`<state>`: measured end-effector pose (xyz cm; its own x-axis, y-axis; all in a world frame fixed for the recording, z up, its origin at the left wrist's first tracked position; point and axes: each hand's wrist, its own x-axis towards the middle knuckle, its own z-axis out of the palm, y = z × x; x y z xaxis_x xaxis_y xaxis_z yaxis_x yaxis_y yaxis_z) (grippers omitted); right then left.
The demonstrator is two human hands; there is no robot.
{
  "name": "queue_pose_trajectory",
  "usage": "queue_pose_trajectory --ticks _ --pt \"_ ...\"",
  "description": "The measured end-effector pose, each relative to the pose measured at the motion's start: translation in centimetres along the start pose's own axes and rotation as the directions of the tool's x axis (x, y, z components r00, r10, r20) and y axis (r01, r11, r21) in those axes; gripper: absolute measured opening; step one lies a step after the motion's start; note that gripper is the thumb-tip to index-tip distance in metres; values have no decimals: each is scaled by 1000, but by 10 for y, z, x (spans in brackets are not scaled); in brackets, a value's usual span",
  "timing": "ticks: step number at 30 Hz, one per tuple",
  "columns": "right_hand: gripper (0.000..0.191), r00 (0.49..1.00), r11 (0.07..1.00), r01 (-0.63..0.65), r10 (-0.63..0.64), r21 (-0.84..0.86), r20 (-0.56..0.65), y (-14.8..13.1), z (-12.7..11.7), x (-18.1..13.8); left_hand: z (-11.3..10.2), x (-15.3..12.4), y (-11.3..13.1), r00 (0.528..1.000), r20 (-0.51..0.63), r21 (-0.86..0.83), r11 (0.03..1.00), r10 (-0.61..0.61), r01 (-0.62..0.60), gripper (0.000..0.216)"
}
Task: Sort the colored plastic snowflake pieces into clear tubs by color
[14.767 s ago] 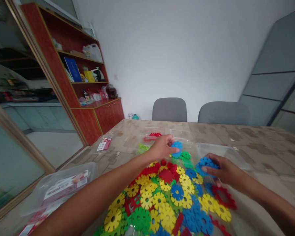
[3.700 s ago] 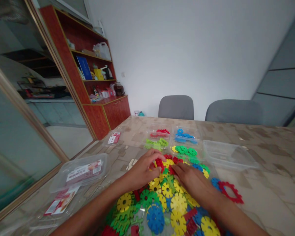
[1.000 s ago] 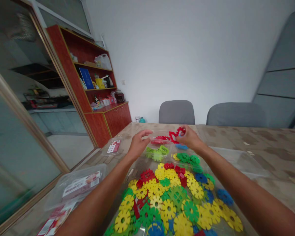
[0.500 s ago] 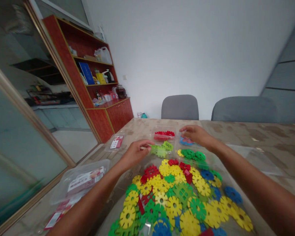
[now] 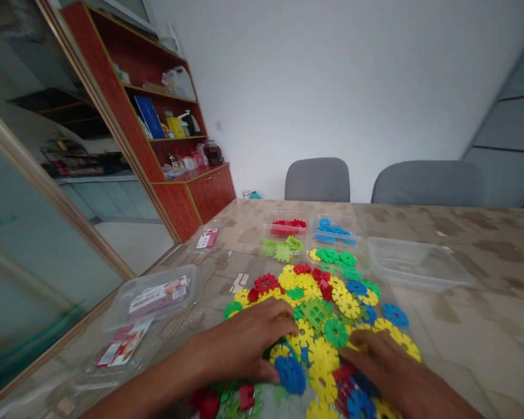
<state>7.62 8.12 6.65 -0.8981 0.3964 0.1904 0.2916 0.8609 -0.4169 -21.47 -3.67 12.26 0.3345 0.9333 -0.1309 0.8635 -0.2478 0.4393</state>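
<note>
Head view: pile (image 5: 317, 317) of mixed toy pcs, yel./grn./red/blue, on table (image 5: 502, 244). L hand (image 5: 248, 337) on pile's L side, fingers curled, thumb at blue discs (image 5: 290, 374); grip: can't tell. R hand (image 5: 388, 364) on pile's R side, fingers down among pcs; grip: can't tell. Hands apart. Beyond pile: red pcs (image 5: 289, 227), lime pcs (image 5: 283, 247), grn. discs (image 5: 336, 258). Clear box (image 5: 419, 262) beyond pile, to R.

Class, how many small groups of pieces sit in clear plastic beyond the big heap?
4: red group far left, blue group far right, lime group near left, mostly green group near right. None seems hidden.
</note>
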Motion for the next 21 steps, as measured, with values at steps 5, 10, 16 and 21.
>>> queue_pose_trajectory --ticks 5,10,16,21 --pt "27 997 996 -47 42 -70 -64 -7 -8 33 -3 2 2 998 -57 20 999 29 -28 46" --pt "6 996 998 -44 48 -47 78 -40 3 43 -6 -2 0 996 -93 10 1000 16 -15 36" --pt "10 995 994 -68 61 83 85 -39 14 43 -8 3 -1 998 -61 -22 999 36 -37 21" --pt "14 994 982 -105 102 157 24 -11 8 40 -3 -1 -3 997 -34 -43 997 66 -68 35"
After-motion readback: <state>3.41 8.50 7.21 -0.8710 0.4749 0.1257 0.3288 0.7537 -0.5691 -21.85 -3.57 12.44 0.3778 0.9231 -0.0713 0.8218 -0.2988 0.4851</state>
